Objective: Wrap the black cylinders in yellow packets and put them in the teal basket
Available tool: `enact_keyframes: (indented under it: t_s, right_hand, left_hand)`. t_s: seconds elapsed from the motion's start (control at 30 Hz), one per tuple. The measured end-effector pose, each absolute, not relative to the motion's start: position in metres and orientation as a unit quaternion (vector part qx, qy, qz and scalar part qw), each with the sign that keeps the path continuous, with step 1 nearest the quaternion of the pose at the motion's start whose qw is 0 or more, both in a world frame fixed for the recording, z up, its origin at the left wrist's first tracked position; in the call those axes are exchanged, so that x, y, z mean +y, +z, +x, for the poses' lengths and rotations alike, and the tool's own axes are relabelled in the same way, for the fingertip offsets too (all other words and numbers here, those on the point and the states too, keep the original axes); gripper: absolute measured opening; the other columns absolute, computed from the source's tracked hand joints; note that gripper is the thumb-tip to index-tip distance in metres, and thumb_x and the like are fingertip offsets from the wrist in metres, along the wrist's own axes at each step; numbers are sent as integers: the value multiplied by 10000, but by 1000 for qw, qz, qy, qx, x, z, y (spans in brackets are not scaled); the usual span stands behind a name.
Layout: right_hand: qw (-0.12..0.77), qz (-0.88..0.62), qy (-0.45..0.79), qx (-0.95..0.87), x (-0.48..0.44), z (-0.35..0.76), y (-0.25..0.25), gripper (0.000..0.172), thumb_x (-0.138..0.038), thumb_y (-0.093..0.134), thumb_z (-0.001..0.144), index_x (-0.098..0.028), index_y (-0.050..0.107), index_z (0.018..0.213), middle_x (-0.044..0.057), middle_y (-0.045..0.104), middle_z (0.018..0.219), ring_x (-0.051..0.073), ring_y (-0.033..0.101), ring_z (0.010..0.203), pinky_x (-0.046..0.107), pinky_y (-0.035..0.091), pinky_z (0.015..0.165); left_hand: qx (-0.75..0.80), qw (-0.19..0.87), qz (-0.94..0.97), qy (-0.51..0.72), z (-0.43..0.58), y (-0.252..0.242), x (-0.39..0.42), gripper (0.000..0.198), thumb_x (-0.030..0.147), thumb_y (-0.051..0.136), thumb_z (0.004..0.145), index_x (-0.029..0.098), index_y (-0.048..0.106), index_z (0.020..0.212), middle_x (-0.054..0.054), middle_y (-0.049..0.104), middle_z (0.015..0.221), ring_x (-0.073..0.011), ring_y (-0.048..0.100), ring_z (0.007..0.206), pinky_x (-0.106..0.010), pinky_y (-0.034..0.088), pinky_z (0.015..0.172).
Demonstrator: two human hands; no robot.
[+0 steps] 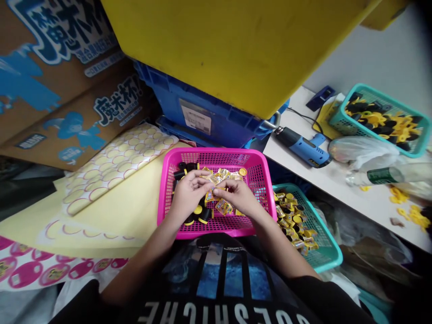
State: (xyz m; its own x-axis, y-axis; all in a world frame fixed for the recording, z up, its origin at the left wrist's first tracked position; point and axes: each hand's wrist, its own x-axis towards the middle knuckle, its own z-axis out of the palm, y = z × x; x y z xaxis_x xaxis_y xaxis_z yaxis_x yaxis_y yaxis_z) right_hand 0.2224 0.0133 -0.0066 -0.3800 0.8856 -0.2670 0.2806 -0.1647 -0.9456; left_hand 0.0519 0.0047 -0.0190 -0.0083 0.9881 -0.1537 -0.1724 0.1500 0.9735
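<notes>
Left hand [189, 194]: closed, fingers curled inward, the fingertips pinching a yellow foil sachet [211, 195].
Right hand [236, 196]: closed as well, its fingertips meeting the left hand's at the same sachet; the exact grip is too small to tell.
Sachet: small, crinkled and printed, held above the middle of the pink mesh basket [263, 180].
Basket contents: loose foil sachets [223, 207] lie among black cylindrical caps [180, 174], some with yellow tops.
Beside the basket: a teal mesh basket [329, 256], just under the right forearm, holds foil-wrapped pieces and yellow lids [292, 220].
Left of the basket: sheets of round labels [118, 164] lie on pale yellow backing paper [111, 216], with pink round stickers [27, 274] nearer the person.
Table: a white table [290, 144] bears a blue heat gun [302, 146], a plastic bag [361, 153], and a second teal basket [371, 92] of black and yellow parts.
Room: printed cardboard boxes [67, 90] lean beside a blue crate [199, 112] under a yellow bin [229, 49].
</notes>
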Motion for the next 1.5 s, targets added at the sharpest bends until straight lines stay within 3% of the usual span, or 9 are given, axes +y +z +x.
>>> enact_keyframes:
  t_s: [0.17,0.4,0.53,0.67,0.83,0.9,1.1,1.27,1.5]
  right_hand:
    - [321,-477,661,-481,14,208,-14,261,-422,726,714,-190,633,788,-13,635,755,132,561,693,281,445,690]
    - [395,-515,585,-487,20,205,-8,219,-402,647,751,-202,558,740,-16,575,695,124,522,639,264,436,633]
    - [350,-518,520,-583,22,205,-6,242,-424,636,791,-189,580,765,-3,591,709,133,527,653,278,427,642]
    - [355,-531,488,-594,25,206,-13,375,-485,476,915,-182,592,726,11,606,701,142,547,672,284,436,666]
    - [180,-494,326,-786,31,206,-39,230,-215,480,925,-184,638,1089,99,660,1097,220,566,1011,384,443,893]
    - [83,-430,259,-861,34,206,-51,346,-108,515,877,-192,609,1200,118,623,1212,248,522,1115,416,414,962]
    - [8,-395,236,-888,46,209,-70,346,-164,633,841,-187,629,1186,114,646,1157,237,552,1092,391,432,972]
    - [68,-436,362,-821,45,223,-68,330,-159,730,735,-183,650,1054,93,666,1040,231,598,1016,398,467,912]
    - [364,-430,664,-493,32,245,-27,423,-330,804,654,-217,546,969,-11,650,832,128,625,712,290,522,690]
  left_hand:
    - [542,498,337,587,60,-14,-1,215,239,723,719,190,608,893,0,678,795,-135,668,760,-269,563,725]
    - [518,562,341,547,63,-10,-14,294,317,691,766,198,588,1015,-26,670,916,-145,666,839,-290,579,760]
    - [511,570,380,520,53,-10,-2,537,227,765,673,220,571,1174,25,649,729,-137,665,721,-275,573,715]
    - [533,563,392,495,44,-9,7,497,262,730,713,219,606,1193,44,643,611,-126,636,556,-271,571,611]
    - [596,496,373,510,29,-8,7,288,339,732,721,164,732,949,-12,726,700,-137,663,596,-271,582,618]
    - [614,483,369,503,24,-8,6,300,363,740,715,163,746,938,-25,750,760,-149,678,626,-287,591,645]
    - [634,490,377,465,13,-10,3,327,385,735,730,178,754,982,-59,771,945,-173,706,688,-308,590,703]
    - [627,486,400,460,8,-20,0,331,415,721,740,178,756,968,-60,774,923,-195,713,722,-313,587,675]
    - [619,489,412,457,12,-23,-5,321,421,714,744,181,761,952,-55,778,897,-193,715,679,-333,600,676]
